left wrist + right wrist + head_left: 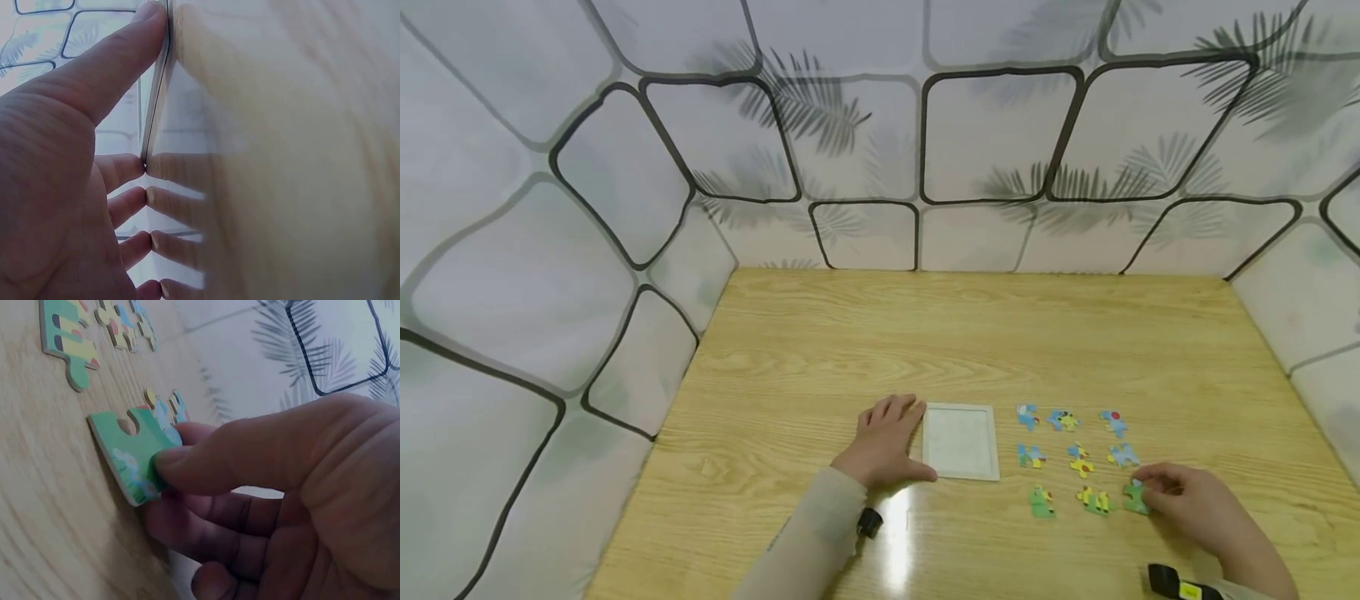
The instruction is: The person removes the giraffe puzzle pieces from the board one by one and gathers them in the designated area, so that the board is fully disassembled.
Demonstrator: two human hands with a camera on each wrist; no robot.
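Note:
A green jigsaw puzzle piece (134, 447) is pinched between the thumb and fingers of my right hand (1187, 508), tilted close over the table at the near right corner of the piece group. My left hand (883, 446) rests on the table with fingers spread and straight, its index fingertip and thumb at the left side of a white square puzzle tray (961, 442). In the left wrist view the fingertips (128, 203) press on the tabletop beside the tray's edge. Nothing lies inside the tray's raised rim.
Several other puzzle pieces lie in loose rows right of the tray, among them a yellow-and-green piece (1096, 501), a light blue piece (1123, 454) and a green corner piece (1041, 502). The wooden table (820, 333) meets a patterned cloth wall (865, 237) behind and at the sides.

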